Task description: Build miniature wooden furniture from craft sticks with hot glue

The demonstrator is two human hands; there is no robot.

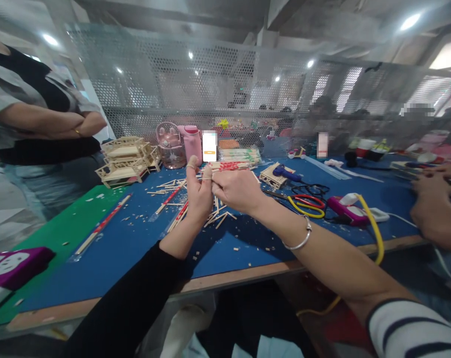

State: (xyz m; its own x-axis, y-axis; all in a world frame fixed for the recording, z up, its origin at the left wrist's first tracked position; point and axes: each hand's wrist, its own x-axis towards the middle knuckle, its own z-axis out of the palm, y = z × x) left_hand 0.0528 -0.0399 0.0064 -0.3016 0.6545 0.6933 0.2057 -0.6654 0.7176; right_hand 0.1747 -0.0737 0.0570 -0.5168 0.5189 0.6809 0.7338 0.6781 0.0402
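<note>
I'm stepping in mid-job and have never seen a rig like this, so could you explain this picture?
There's no machine here, just a person's own left hand and right hand. The only view comes from a camera worn on that person's head, looking forward and down. The fingers come together above a blue tabletop; anything pinched there is too small to make out. Loose wooden sticks lie beneath the hands. Farther back on the left stand small slatted wooden models; to the right are a blue glue gun and a purple power strip.
</note>
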